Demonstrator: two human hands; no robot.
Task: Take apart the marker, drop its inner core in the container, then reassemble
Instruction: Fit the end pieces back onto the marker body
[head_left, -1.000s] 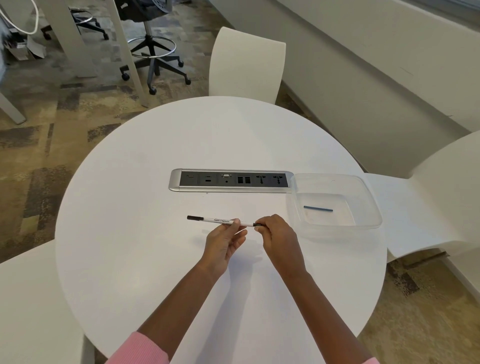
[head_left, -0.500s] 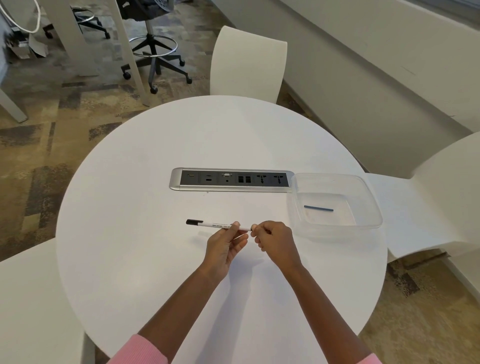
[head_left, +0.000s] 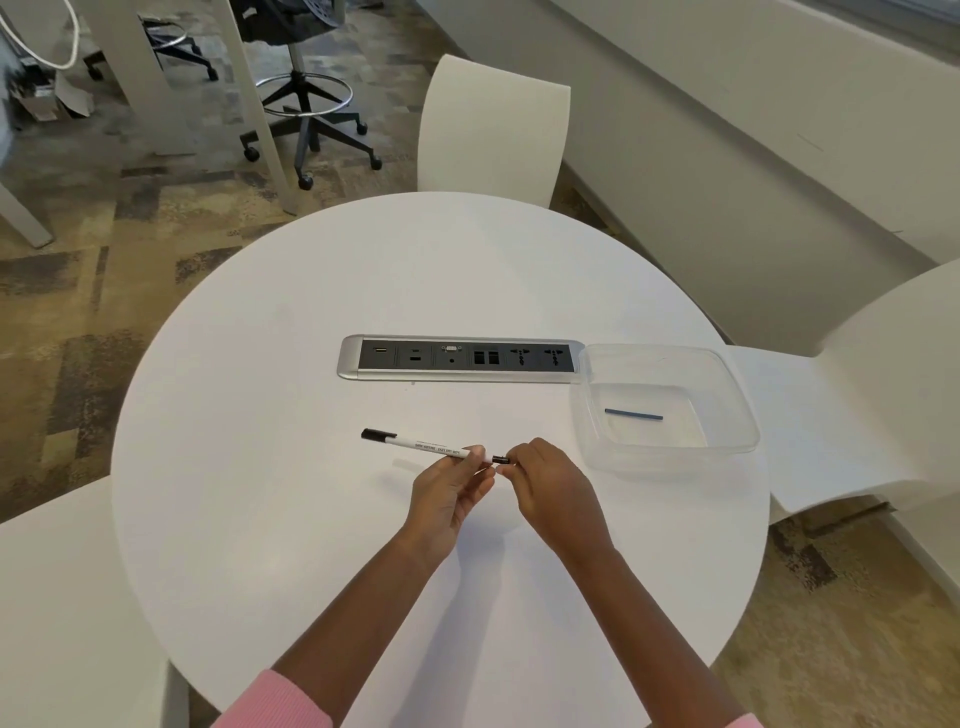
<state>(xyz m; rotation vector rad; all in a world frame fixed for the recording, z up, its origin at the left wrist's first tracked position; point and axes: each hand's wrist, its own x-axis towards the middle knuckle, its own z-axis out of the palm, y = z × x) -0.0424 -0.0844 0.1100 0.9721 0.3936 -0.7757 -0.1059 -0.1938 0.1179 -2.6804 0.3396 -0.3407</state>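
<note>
Item: slim white marker with black cap (head_left: 415, 445), held above round white table (head_left: 260, 519), centre frame. Long axis near-horizontal; capped end points left and slightly up-frame, open rear end toward right.
Left hand (head_left: 449, 488): pinching barrel near rear end.
Right hand (head_left: 550, 480): fingertips pinching small black end plug (head_left: 500, 459), just off barrel end, seemingly apart.
Thin dark blue inner core (head_left: 634, 414): lying inside clear plastic container (head_left: 727, 374), right of frame.
Step judged: reassembly. Next: align plug with barrel bore, press home.
</note>
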